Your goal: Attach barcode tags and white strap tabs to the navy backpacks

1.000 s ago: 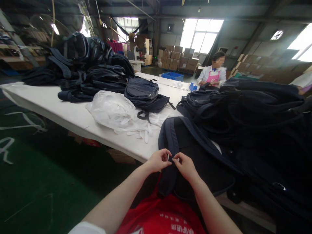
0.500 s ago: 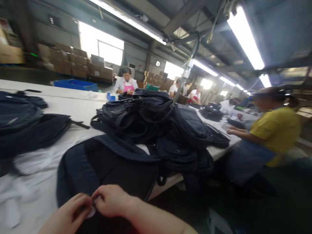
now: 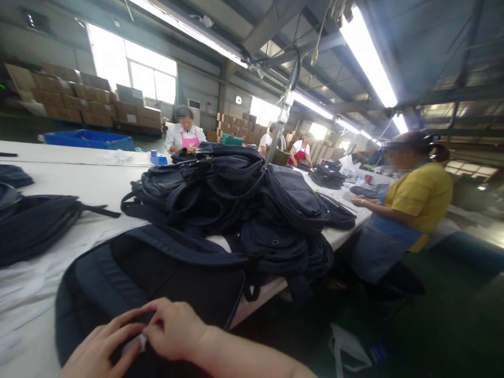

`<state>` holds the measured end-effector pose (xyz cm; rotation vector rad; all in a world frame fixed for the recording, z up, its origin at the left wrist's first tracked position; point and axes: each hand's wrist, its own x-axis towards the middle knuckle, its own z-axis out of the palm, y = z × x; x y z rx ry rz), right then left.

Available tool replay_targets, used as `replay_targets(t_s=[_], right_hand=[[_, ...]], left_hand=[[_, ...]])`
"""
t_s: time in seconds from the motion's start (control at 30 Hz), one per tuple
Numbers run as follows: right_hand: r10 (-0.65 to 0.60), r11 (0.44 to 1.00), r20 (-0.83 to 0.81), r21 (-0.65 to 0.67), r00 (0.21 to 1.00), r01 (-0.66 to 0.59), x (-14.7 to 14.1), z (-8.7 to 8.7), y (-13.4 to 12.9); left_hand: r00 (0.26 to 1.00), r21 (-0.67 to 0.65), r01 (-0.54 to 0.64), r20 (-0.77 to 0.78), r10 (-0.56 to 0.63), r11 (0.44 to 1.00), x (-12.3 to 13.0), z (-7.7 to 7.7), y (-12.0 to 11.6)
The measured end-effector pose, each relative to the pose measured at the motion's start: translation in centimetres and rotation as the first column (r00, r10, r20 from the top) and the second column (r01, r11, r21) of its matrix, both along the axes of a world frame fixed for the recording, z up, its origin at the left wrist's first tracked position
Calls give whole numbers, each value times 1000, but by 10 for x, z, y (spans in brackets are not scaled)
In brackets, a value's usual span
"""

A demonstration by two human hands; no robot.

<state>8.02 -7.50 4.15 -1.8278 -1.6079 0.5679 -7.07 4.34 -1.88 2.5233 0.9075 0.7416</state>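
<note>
A dark navy backpack lies in front of me with its straps facing up. Over its near end, my left hand curls its fingers with a small white piece, perhaps cloth or paper, at the fingertips. Touching those fingers from the right, my right hand is closed in a pinch; what lies between its thumb and fingers is hidden. Just beyond stands a heap of similar navy backpacks.
More dark bags lie left on the white table, near crumpled white material. A blue bin and a blue tape dispenser are farther back. A co-worker in yellow stands right; others work behind the heap.
The view has swung slightly right, so the scene shifts left. My left fingers have spread a little over the backpack; both hands remain together at its near end.
</note>
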Motion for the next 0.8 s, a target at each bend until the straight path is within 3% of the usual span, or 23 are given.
replay_targets(t_s=[0.1, 0.27, 0.43, 0.6, 0.8], right_hand=[[-2, 999, 32, 50, 999, 1, 4, -4, 0], [-48, 993, 21, 113, 999, 45, 6, -7, -2], [-150, 980, -127, 112, 981, 164, 11, -12, -4], [-98, 991, -198, 69, 975, 114, 12, -13, -8], [-98, 991, -88, 87, 991, 106, 11, -13, -12]], left_hand=[[998, -17, -18, -62, 17, 1000, 6, 6, 0], [998, -297, 13, -53, -30, 955, 14, 19, -13], [992, -478, -126, -52, 116, 869, 28, 38, -38], [961, -541, -231, 1, 275, 809, 37, 40, -47], [951, -604, -222, 38, 306, 765, 39, 36, -49]])
